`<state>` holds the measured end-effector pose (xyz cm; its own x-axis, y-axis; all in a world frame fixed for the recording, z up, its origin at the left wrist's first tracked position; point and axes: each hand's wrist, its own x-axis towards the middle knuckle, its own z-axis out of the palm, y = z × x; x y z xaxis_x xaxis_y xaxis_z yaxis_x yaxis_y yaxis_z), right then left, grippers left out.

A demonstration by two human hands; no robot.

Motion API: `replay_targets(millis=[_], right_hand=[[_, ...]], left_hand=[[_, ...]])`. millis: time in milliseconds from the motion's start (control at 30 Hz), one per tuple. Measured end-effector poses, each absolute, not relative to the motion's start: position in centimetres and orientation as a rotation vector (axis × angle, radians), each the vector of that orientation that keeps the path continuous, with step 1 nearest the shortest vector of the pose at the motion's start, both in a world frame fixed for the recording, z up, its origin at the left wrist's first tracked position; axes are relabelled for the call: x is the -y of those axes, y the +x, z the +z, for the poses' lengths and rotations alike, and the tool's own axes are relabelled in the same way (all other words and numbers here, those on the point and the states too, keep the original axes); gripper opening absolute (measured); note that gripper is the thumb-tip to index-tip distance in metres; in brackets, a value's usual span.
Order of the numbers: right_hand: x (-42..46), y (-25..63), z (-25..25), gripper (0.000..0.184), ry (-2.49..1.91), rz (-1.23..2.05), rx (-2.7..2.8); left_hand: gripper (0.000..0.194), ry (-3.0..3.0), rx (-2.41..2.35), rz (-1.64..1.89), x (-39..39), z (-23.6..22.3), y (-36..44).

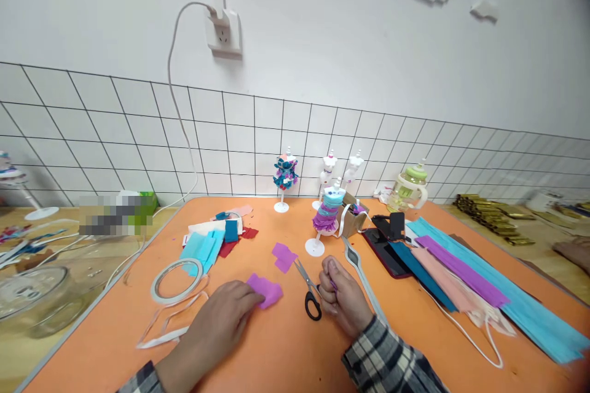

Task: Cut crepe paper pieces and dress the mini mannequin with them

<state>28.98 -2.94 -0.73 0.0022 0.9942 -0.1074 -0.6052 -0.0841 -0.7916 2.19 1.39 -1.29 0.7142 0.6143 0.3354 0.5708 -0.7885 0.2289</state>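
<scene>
My left hand (230, 307) has its fingers closed at the left edge of a purple crepe paper piece (268, 292) on the orange table. My right hand (340, 295) is curled into a fist, and a bit of purple paper (333, 285) shows between its fingers; the rest is hidden. Beside that fist lie scissors with black handles (313, 306), blades pointing away. Another purple piece (284, 256) lies near their tips. Farther back stands a small dress form (329, 209) wrapped in blue and purple ruffles, on a white base.
A roll of tape (177, 281) and a blue crepe sheet (203, 250) lie at left. At right are long crepe strips (465, 270), a phone (387, 253) and a grey strap (364, 276). Behind are a decorated form (286, 173), a cardboard box (354, 221) and a bottle (408, 189).
</scene>
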Motion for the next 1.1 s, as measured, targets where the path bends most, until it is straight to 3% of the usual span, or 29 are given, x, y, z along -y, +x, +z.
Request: replay_targets(millis=[67, 133, 233, 367, 467, 667, 767, 933, 1100], right_hand=[[3.1, 29.7, -0.4, 0.037, -0.789, 1.405, 0.649], [2.9, 30.9, -0.2, 0.045, -0.811, 1.337, 0.652], [1.6, 33.4, 0.3, 0.038, -0.953, 1.146, 0.663], [-3.2, 37.9, 2.2, 0.041, -1.287, 0.635, 0.883], [-8.0, 41.2, 4.3, 0.044, -1.384, 0.450, 0.890], [-13.1, 44.6, 6.1, 0.022, -1.551, 0.242, 1.011], [-12.6, 44.7, 5.3, 0.022, -1.576, 0.147, 1.024], [-7.1, 41.5, 0.9, 0.044, -1.544, -0.163, 0.887], [-1.4, 34.3, -4.5, 0.021, -1.479, -0.087, 1.366]], left_hand=[[0.036, 2.838, -0.814, 0.581, -0.7, -1.0, 2.6], [0.036, 2.861, -0.696, 0.547, -0.1, -0.8, 3.0], [0.032, 2.896, -0.641, 0.506, 0.8, -0.7, 3.3], [0.016, 2.960, -0.633, 0.419, 2.0, -1.0, 3.6], [0.012, 3.004, -0.621, 0.364, 2.5, -1.4, 3.6], [0.007, 2.877, -0.564, 0.392, 1.8, -2.9, 4.0], [0.005, 2.560, -0.535, 0.498, 1.8, -3.8, 4.7], [0.003, 1.419, -0.671, 0.762, 1.7, -4.7, 5.2], [0.008, 0.667, -0.738, 0.883, -0.3, -4.0, 4.8]])
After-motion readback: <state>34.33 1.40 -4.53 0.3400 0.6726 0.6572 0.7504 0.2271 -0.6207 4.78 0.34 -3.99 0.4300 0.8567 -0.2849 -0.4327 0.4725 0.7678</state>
